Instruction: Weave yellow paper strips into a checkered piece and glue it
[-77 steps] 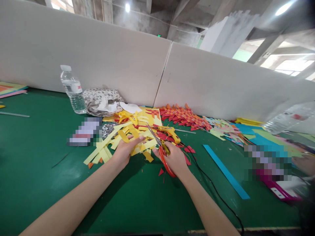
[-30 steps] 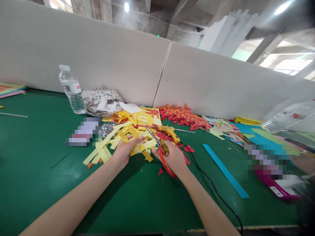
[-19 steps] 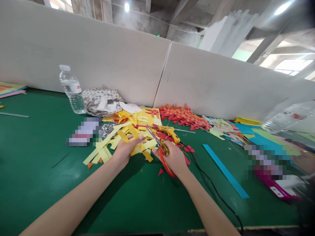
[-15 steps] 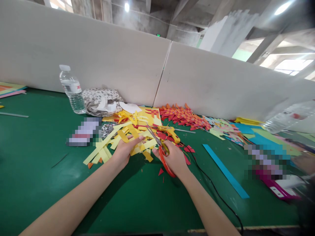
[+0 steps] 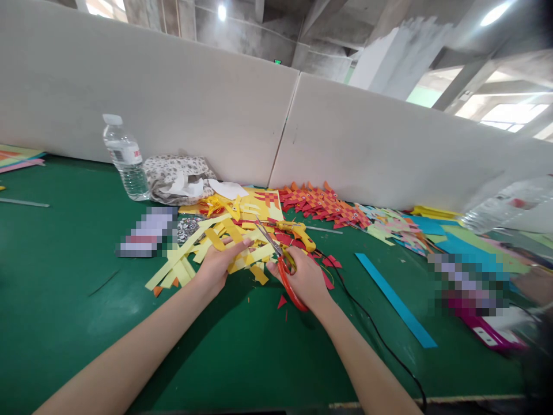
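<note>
My left hand [image 5: 219, 262] is closed on woven yellow paper strips [image 5: 242, 259], its thumb lying across the top of them. In my right hand [image 5: 306, 276] is a pair of scissors [image 5: 283, 268] with red-orange handles. Their blades point up and to the left, beside the right end of the woven strips; whether they touch the paper I cannot tell. Loose pale yellow strips [image 5: 177, 265] lie under and left of my left hand. Just beyond my right hand rests a yellow glue gun [image 5: 298, 231] with a black cord, among red paper scraps [image 5: 330, 262].
Orange-and-red woven paper fish [image 5: 322, 202] are heaped by the white partition [image 5: 367, 138]. A water bottle [image 5: 125, 158] and a patterned cloth bag [image 5: 175, 176] stand back left. A blue strip [image 5: 395, 300] lies right on the green table [image 5: 242, 357]. Another person's blurred hand [image 5: 533, 285] is at far right.
Both hands, the scissors and the woven yellow strips stay in nearly the same place. The whole view has shifted very slightly.
</note>
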{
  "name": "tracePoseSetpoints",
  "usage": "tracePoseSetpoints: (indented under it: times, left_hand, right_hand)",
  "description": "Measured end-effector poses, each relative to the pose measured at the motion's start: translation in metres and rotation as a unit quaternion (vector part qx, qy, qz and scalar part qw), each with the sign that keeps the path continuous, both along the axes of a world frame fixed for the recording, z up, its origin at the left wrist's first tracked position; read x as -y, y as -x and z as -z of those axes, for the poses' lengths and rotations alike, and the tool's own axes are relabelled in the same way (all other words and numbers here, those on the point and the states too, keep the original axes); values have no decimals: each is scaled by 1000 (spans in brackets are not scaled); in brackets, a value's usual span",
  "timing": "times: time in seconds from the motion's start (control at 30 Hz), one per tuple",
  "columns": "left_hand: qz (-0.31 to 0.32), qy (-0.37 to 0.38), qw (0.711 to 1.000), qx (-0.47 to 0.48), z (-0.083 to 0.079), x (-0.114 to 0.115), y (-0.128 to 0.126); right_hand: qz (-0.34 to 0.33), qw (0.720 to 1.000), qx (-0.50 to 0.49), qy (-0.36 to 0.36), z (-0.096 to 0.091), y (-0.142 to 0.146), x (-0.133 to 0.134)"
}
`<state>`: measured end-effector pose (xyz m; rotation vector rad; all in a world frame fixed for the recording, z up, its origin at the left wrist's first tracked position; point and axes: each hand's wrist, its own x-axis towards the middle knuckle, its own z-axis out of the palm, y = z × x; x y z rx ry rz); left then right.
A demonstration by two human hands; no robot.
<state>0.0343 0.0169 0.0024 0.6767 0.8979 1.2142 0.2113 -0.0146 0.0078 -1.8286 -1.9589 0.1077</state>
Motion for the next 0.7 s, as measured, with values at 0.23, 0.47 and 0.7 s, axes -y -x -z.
tracePoseSetpoints:
  times: [0.23,0.47,0.7]
  left_hand:
    - [4,-5,1000,0,1,0,-1]
    - [6,-2,1000,-1,0,1,-1]
    - [-4,4,1000,2,1,0,-1]
  right_hand:
    - [2,1000,4,-1,0,0,0]
    - [3,1000,4,-7,-2,1,1]
    - [10,1000,0,-16,-3,2,2]
